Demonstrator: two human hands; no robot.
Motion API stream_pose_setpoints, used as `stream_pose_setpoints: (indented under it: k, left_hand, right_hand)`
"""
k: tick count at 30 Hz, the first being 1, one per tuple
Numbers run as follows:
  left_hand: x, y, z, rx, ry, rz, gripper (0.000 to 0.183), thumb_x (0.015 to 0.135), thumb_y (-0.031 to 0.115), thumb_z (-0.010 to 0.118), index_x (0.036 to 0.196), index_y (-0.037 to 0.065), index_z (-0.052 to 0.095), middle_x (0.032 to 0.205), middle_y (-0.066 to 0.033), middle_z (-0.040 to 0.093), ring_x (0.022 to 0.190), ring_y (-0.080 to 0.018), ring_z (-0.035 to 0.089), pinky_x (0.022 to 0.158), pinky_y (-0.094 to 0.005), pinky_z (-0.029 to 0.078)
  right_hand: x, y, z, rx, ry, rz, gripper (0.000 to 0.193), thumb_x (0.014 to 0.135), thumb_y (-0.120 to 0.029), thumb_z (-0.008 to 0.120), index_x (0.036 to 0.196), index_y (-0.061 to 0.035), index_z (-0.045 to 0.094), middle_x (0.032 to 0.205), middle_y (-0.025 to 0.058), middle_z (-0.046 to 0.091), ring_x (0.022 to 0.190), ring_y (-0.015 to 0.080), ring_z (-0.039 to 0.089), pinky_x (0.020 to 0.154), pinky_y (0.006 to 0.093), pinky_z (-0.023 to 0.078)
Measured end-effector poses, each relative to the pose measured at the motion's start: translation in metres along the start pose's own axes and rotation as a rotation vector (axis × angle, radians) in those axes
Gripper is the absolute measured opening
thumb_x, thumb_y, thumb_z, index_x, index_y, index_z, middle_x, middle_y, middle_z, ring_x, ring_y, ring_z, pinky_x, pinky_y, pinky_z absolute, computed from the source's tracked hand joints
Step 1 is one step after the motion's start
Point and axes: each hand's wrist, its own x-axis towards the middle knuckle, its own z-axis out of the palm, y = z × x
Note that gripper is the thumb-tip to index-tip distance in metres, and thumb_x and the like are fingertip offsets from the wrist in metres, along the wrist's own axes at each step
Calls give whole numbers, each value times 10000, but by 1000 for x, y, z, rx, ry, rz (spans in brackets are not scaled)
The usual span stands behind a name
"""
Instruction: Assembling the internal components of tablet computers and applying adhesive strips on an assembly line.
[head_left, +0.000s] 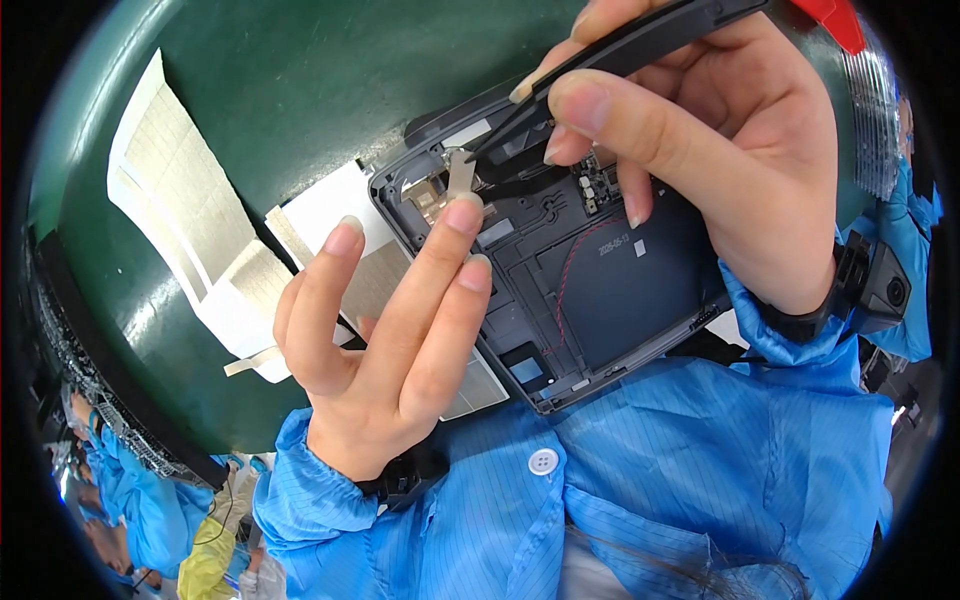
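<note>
A dark, tablet-shaped device housing (630,310) lies open in front of me, showing circuit parts and a twisted red-and-black wire (563,285). My right hand (740,150) grips black tweezers (630,48) between thumb and fingers. Their tips meet a small grey tape strip (461,170) near the housing's upper left corner. My left hand (375,350) reaches over the left edge with its fingers spread. One of its fingertips rests at the strip's lower end; the left thumb is mostly hidden. Under and beside that hand lies a backing sheet with grey tape pieces (318,215).
Another bent sheet of grey tape (190,150) lies farther left on the green table (290,80). A red object (838,22) and silvery ridged material (870,120) are at the upper right. A black-edged rim (115,385) runs along the left, with people in blue clothing beyond it.
</note>
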Motion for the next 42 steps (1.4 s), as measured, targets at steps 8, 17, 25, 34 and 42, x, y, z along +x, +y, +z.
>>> stream_pose_setpoints:
  k: [8, 17, 25, 34, 42]
  left_hand:
    - [4, 6, -12, 85, -56, 2, 515, 845, -69, 698, 1303, 94, 529, 1281, -79, 710, 1302, -304, 463, 1092, -369, 360]
    - [-3, 4, 0, 119, -21, 28, 537, 825, -90, 705, 1311, 76, 549, 1349, -43, 675, 1324, -305, 434, 1077, -371, 359]
    - [9, 10, -10, 112, -93, -24, 704, 794, -177, 624, 1440, 53, 466, 1369, -57, 661, 1346, -294, 417, 1103, -393, 347]
    - [15, 16, -11, 279, -68, -42, 485, 929, 105, 653, 1390, 128, 505, 1309, 30, 697, 1250, -243, 477, 1102, -403, 349]
    - [-10, 5, -13, 146, 50, -6, 436, 891, -1, 606, 1295, 127, 507, 1211, -35, 732, 1241, -272, 472, 1094, -437, 359]
  right_hand:
    - [3, 0, -1, -10, -18, -7, 237, 908, 32, 724, 1100, 15, 587, 949, 124, 712, 870, 139, 715, 727, 232, 594]
    - [1, -11, 9, -183, 74, 112, 230, 915, 34, 713, 1092, 13, 567, 918, 118, 703, 754, 89, 680, 579, 180, 548]
    - [-1, -6, 10, -259, 132, -24, 228, 924, 49, 689, 1097, 17, 544, 919, 132, 699, 755, 102, 686, 573, 185, 551]
    - [2, -1, -7, 1, 33, -173, 216, 944, 51, 653, 1109, 18, 517, 982, 154, 695, 830, 127, 698, 604, 205, 577]
    - [-2, 3, 0, -241, 70, -102, 281, 904, 43, 715, 1117, 19, 533, 1010, 154, 701, 825, 119, 694, 650, 198, 575]
